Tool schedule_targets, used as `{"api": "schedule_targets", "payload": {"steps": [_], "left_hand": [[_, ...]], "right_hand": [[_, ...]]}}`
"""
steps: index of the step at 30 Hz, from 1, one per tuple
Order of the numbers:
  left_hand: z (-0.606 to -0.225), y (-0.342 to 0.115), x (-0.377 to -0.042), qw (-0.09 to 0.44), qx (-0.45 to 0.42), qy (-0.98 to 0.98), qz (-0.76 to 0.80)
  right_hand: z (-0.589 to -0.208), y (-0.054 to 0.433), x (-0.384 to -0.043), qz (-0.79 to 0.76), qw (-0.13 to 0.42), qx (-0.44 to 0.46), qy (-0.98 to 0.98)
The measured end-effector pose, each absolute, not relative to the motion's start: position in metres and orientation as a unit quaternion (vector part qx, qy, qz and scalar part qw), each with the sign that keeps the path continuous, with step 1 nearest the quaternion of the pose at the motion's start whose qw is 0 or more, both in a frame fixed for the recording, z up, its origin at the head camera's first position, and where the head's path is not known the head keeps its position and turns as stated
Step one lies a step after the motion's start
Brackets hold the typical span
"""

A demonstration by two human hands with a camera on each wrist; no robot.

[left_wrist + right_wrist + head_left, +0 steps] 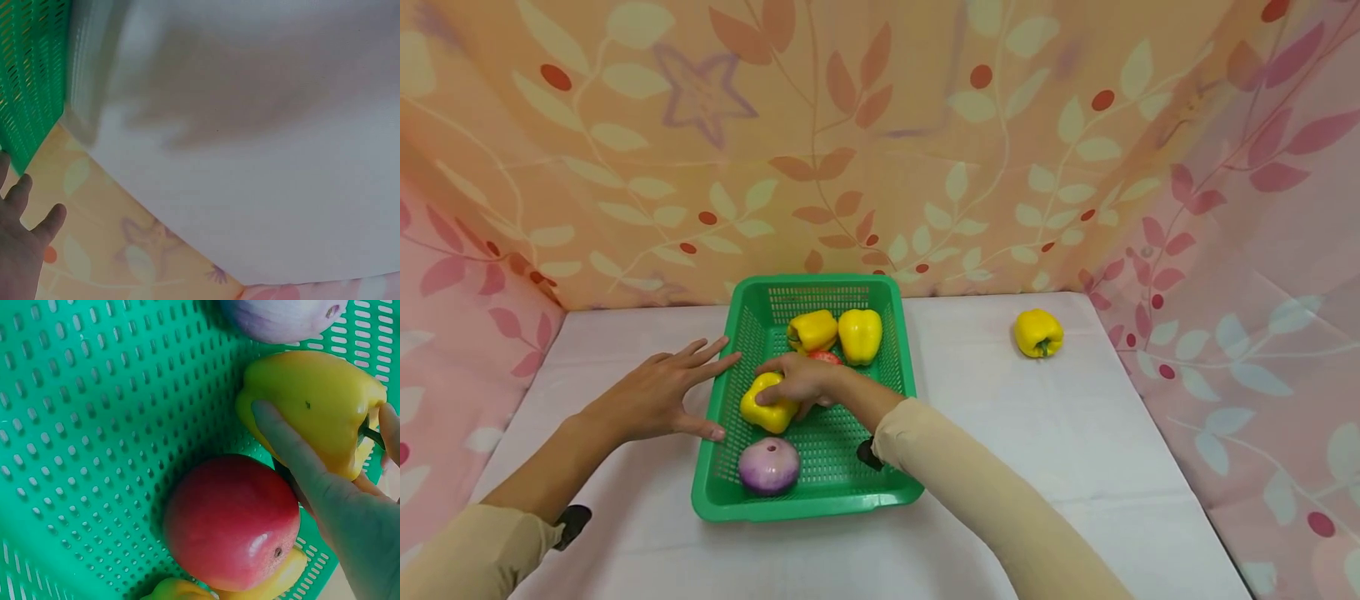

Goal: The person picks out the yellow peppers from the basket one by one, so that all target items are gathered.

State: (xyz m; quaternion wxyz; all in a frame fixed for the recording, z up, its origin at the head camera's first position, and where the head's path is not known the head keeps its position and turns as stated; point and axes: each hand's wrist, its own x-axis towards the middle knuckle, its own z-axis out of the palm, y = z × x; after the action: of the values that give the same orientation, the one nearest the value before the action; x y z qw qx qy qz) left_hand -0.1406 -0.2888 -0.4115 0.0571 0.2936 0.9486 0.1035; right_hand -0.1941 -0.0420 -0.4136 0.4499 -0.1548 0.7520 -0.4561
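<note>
Inside the green plastic basket [805, 510], my right hand [808, 379] grips a yellow bell pepper [766, 414] near the left wall. In the right wrist view the thumb lies along the side of this pepper [312, 403], with other fingers by its green stem. A purple onion [769, 467] sits in front of it. Beside it is a round red fruit [231, 519], mostly covered by my right hand and arm in the head view. My left hand [673, 387] is spread at the basket's left rim, holding nothing; whether it touches the rim I cannot tell.
Two more yellow peppers, one lying on its side [812, 331] and one beside it [860, 336], are at the back of the basket. Another yellow pepper [1039, 333] lies on the white tablecloth [1000, 467] at right. Floral cloth [880, 167] walls the back and sides.
</note>
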Motion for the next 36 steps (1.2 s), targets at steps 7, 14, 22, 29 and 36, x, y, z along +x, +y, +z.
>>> {"api": "schedule_targets", "payload": {"steps": [7,14,22,29,36], "left_hand": [[-0.409,-0.287,-0.139,0.056,0.294,0.949,0.103],[-0.410,-0.288,-0.138,0.052,0.292,0.949,0.103],[-0.411,-0.287,-0.139,0.053,0.293,0.949,0.108],[-0.411,-0.286,-0.141,0.054,0.291,0.949,0.108],[-0.411,-0.286,-0.140,0.048,0.293,0.949,0.105]], "right_hand": [[-0.414,-0.043,-0.193,-0.447,0.444,-0.161,0.760],[-0.411,-0.043,-0.190,-0.437,0.448,-0.174,0.760],[-0.386,-0.031,-0.188,-0.426,0.458,-0.233,0.745],[-0.354,-0.002,-0.192,-0.438,0.414,-0.286,0.745],[-0.327,0.044,-0.207,-0.519,0.384,-0.254,0.720]]}}
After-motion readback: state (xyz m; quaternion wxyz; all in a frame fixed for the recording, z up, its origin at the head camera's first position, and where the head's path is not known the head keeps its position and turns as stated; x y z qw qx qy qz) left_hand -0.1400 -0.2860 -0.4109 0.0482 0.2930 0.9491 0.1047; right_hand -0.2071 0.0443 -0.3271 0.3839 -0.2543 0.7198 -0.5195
